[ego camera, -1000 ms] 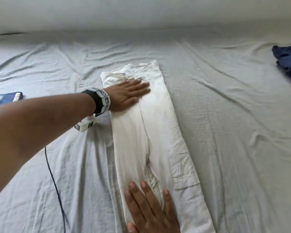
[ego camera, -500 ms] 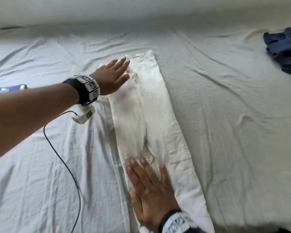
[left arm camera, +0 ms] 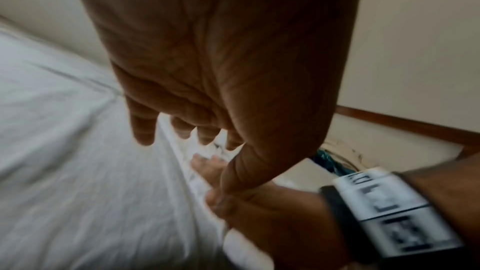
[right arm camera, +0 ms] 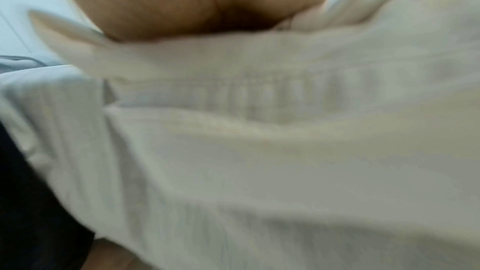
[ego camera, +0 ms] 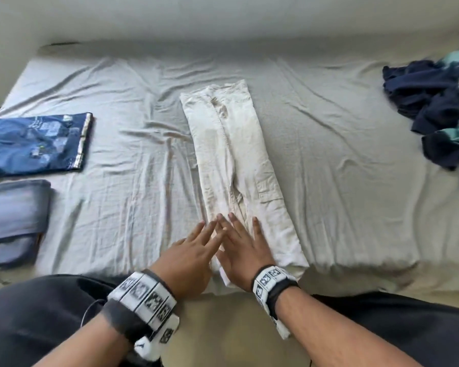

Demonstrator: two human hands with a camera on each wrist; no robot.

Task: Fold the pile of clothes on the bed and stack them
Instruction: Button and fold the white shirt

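Long cream cotton trousers (ego camera: 233, 165), folded lengthwise: left hand (ego camera: 194, 256), formerly at waistband, now spread flat beside right hand (ego camera: 240, 250), apparently pressing hem; crosswise fold probably next.

White trousers (ego camera: 236, 160): matt woven cloth, lightly creased, with stitched seams and a patch pocket. Bed sheet (ego camera: 342, 154) beneath them: pale grey matt cloth, fine-textured, heavily wrinkled. Left of the trousers, folded blue garment (ego camera: 35, 144): soft cloth with a faded print; folded lavender cloth (ego camera: 13, 221): smooth, matt. Right of the trousers, pile of clothes (ego camera: 432, 102): dark navy matt fabric, crumpled.
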